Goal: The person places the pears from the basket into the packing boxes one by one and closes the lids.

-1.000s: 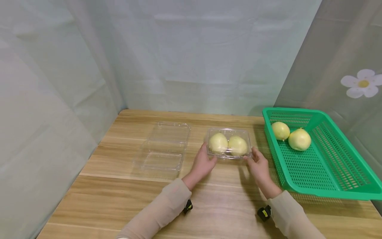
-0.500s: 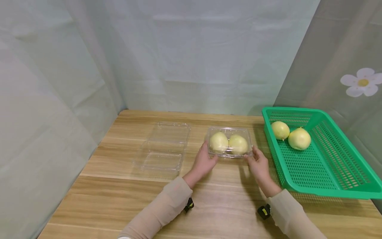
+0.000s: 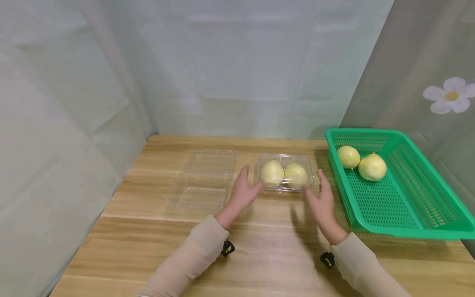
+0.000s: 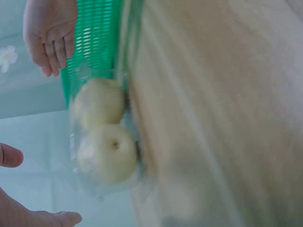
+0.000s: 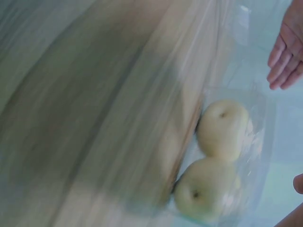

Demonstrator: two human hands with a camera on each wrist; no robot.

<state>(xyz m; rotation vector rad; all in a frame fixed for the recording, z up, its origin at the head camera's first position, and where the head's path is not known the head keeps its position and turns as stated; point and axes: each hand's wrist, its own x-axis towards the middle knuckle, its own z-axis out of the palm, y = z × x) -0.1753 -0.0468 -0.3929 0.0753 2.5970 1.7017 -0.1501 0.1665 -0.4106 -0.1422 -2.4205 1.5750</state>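
Observation:
A clear plastic clamshell box (image 3: 285,157) sits on the table with its lid down. Inside lie two round pale yellow fruits that look like pears, the left fruit (image 3: 272,173) and the right fruit (image 3: 295,176). My left hand (image 3: 243,192) is just left of the box, fingers extended and apart from it. On the other side my right hand (image 3: 320,202) has its fingers straight and thumb spread near the front right corner. In the left wrist view a gap shows between the left fingers and the box (image 4: 102,187). Neither hand holds anything.
Left of the hands, a second clear clamshell box (image 3: 208,177) lies unfolded on the wooden table (image 3: 148,247). A green perforated basket (image 3: 393,231) stands at the right, with two more pale fruits (image 3: 372,167) in its far left corner. Pale curtains (image 3: 241,74) hang behind the table.
Both hands have let go of the closed box and spread outward, the left hand to the left. The box stays in about the same place with the two fruits inside.

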